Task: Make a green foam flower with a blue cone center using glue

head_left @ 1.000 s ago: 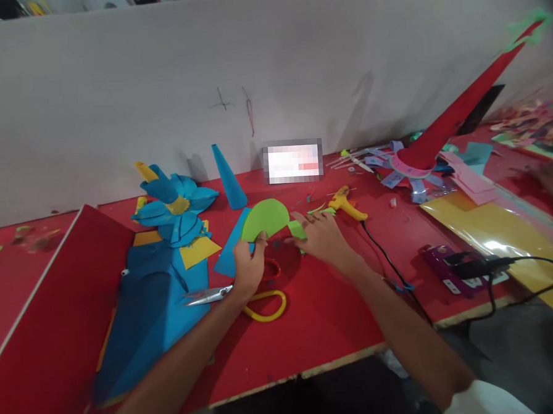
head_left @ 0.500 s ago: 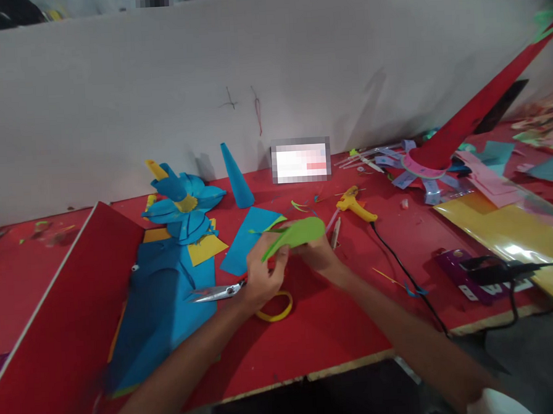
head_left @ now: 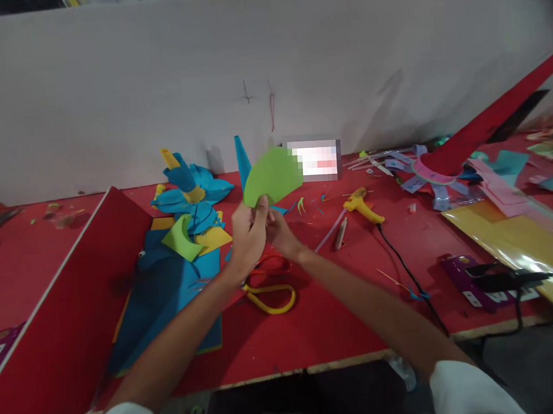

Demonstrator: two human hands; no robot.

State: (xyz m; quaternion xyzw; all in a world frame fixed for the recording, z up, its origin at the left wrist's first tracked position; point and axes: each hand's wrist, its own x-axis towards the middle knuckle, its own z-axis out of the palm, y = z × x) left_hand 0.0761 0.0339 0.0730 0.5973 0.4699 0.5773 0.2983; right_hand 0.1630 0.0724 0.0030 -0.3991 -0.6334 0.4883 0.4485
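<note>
A light green fan-shaped sheet [head_left: 275, 176] is held upright above the red table. My left hand [head_left: 249, 236] pinches its lower edge, thumb in front. My right hand [head_left: 281, 232] is closed at the same edge, close against the left one, its fingertips partly hidden. Below my hands lie scissors [head_left: 272, 298] with yellow and red handles, the blades mostly covered by my left forearm. A curved light green offcut [head_left: 183, 238] rests on blue sheets [head_left: 166, 311] to the left. Behind the held sheet stands a blue cone [head_left: 243, 156], partly covered.
A blue paper flower [head_left: 195, 193] with a yellow centre stands at the back left beside a red panel [head_left: 77, 291]. On the right lie a yellow glue gun [head_left: 363, 206] with a black cord, a purple box [head_left: 470, 280], a gold sheet [head_left: 500, 238] and a tall red cone [head_left: 494, 109].
The green sheet has been raised and turned so its broad face shows. A curved green offcut now lies on the blue sheets at left. Both hands have moved up slightly and closer together.
</note>
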